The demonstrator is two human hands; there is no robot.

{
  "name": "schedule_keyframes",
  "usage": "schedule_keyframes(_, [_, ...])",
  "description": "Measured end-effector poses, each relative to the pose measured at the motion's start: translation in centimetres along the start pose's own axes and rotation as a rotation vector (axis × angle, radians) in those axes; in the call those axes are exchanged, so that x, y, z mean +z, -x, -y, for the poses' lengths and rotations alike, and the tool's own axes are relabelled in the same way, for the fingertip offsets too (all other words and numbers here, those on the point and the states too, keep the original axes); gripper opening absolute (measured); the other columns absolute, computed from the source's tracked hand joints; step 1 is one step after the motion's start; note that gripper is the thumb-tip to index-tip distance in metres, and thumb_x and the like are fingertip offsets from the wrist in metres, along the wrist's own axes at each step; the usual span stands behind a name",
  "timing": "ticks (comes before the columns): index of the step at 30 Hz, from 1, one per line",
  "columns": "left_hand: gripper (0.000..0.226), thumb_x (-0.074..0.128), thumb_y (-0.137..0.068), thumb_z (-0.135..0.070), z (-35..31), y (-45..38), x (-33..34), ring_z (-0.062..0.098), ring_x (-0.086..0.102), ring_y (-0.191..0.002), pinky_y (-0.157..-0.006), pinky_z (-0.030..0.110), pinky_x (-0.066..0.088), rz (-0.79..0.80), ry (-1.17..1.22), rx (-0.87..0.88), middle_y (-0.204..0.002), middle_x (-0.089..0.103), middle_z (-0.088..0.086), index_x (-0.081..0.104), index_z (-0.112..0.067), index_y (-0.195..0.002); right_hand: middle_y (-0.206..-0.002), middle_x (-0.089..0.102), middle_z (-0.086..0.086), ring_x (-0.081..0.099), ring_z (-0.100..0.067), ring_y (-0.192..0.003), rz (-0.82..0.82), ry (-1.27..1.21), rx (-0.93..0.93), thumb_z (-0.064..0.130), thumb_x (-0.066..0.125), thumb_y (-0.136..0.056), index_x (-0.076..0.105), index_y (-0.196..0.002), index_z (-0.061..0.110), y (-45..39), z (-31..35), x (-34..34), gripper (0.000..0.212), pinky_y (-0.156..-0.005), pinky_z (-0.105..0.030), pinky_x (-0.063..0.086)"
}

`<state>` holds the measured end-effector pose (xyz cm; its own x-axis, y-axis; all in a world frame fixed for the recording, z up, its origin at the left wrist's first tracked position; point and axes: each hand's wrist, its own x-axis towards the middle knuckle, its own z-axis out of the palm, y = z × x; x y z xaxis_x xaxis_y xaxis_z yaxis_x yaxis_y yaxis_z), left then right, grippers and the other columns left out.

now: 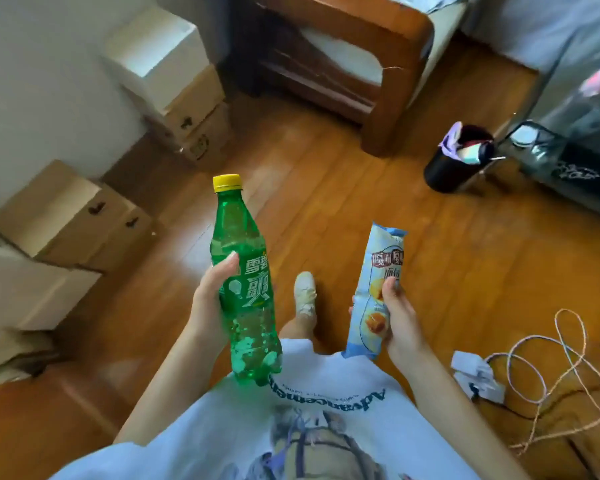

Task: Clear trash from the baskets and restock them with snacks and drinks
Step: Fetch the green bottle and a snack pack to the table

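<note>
The left hand [208, 299] gripped a green soda bottle [246, 282]; the right hand [400, 317] clasped a bread packet [374, 296]. Cardboard boxes [70, 220] lined the wall; a black bin [459, 161] stood ahead.

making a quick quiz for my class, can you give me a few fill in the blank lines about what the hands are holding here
1. The left hand holds a green bottle with a ____ cap.
2. The right hand holds a light ____ snack packet.
3. The black bin stands on the ____ floor.
4. Cardboard boxes sit against the wall on the person's ____ side.

Missing words: yellow; blue; wooden; left
</note>
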<state>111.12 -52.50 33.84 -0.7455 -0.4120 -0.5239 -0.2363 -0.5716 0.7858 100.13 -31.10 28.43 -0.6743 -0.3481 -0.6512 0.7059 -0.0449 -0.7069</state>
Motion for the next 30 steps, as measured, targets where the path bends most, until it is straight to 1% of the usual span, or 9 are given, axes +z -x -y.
schedule_keyframes(3, [0.037,0.057,-0.059,-0.046,-0.3,-4.6,4.6,0.021,0.069,-0.06,-0.051,0.03,0.056,0.08,-0.072,-0.04,-0.068,0.07,0.005,0.072,-0.02,-0.081,-0.085,0.075,0.008,0.072,-0.013,-0.075,-0.139,-0.013,-0.038,0.058,0.055,-0.067,0.061,-0.099,0.032,-1.5,2.0,-3.3,0.041,-0.059,-0.027,0.056])
schedule_keyframes(6, [0.032,0.055,-0.066,-0.044,-0.2,-9.7,10.2,0.023,0.068,-0.059,-0.05,0.03,0.054,0.191,-0.115,-0.071,-0.066,0.068,0.004,0.073,-0.022,-0.08,-0.082,0.074,0.014,0.071,-0.007,-0.074,-0.277,-0.024,-0.079,0.063,0.054,-0.064,0.061,-0.095,0.036,-3.8,4.9,-6.7,0.041,-0.056,-0.023,0.054])
schedule_keyframes(10, [0.048,0.061,-0.058,-0.046,-0.2,-16.2,18.7,0.025,0.068,-0.061,-0.051,0.032,0.055,0.305,-0.177,-0.122,-0.071,0.066,0.005,0.066,-0.016,-0.095,-0.084,0.071,0.014,0.069,-0.007,-0.076,-0.435,-0.072,-0.119,0.061,0.052,-0.067,0.061,-0.09,0.038,-6.8,9.8,-11.5,0.033,-0.065,-0.027,0.054])
schedule_keyframes(15, [0.046,0.063,-0.059,-0.045,-0.6,-22.4,28.9,0.026,0.069,-0.063,-0.053,0.033,0.055,0.472,-0.285,-0.173,-0.071,0.068,0.007,0.066,-0.015,-0.093,-0.073,0.071,0.02,0.068,0.002,-0.065,-0.591,-0.135,-0.155,0.055,0.049,-0.078,0.06,-0.088,0.038,-9.5,16.0,-16.3,0.022,-0.051,-0.015,0.051])
schedule_keyframes(18, [0.043,0.066,-0.06,-0.047,-0.6,-25.3,34.3,0.025,0.068,-0.065,-0.057,0.034,0.056,0.598,-0.354,-0.193,-0.072,0.068,0.006,0.068,-0.017,-0.09,-0.081,0.069,0.016,0.068,-0.002,-0.071,-0.679,-0.182,-0.151,0.052,0.048,-0.083,0.06,-0.087,0.041,-10.9,18.3,-18.7,0.017,-0.058,-0.021,0.052])
schedule_keyframes(22, [0.073,0.077,-0.046,-0.06,0.1,-27.9,40.2,0.025,0.067,-0.065,-0.056,0.034,0.056,0.687,-0.409,-0.262,-0.074,0.067,0.008,0.063,-0.011,-0.099,-0.089,0.066,0.011,0.064,-0.009,-0.08,-0.785,-0.263,-0.126,0.057,0.048,-0.081,0.06,-0.087,0.041,-11.8,19.9,-22.0,0.02,-0.074,-0.033,0.052])
schedule_keyframes(25, [0.072,0.076,-0.048,-0.059,1.2,-29.3,44.2,0.024,0.068,-0.064,-0.053,0.034,0.055,0.736,-0.421,-0.295,-0.073,0.067,0.008,0.062,-0.01,-0.099,-0.091,0.066,0.008,0.064,-0.015,-0.083,-0.829,-0.307,-0.096,0.055,0.045,-0.085,0.059,-0.087,0.04,-12.5,21.0,-25.2,0.02,-0.084,-0.04,0.05])
schedule_keyframes(28, [0.056,0.07,-0.059,-0.049,2.7,-30.5,48.3,0.024,0.067,-0.066,-0.055,0.034,0.054,0.751,-0.439,-0.299,-0.075,0.067,0.007,0.061,-0.01,-0.099,-0.09,0.066,0.013,0.065,-0.006,-0.079,-0.835,-0.332,-0.103,0.062,0.045,-0.078,0.056,-0.088,0.042,-13.5,22.9,-28.9,0.025,-0.065,-0.026,0.056])
schedule_keyframes(30, [0.057,0.068,-0.06,-0.047,3.7,-31.3,51.5,0.024,0.067,-0.066,-0.056,0.034,0.054,0.738,-0.442,-0.3,-0.079,0.068,0.007,0.06,-0.01,-0.102,-0.09,0.065,0.016,0.065,-0.001,-0.077,-0.83,-0.335,-0.108,0.061,0.045,-0.079,0.056,-0.089,0.043,-14.3,24.7,-32.0,0.023,-0.056,-0.018,0.05])
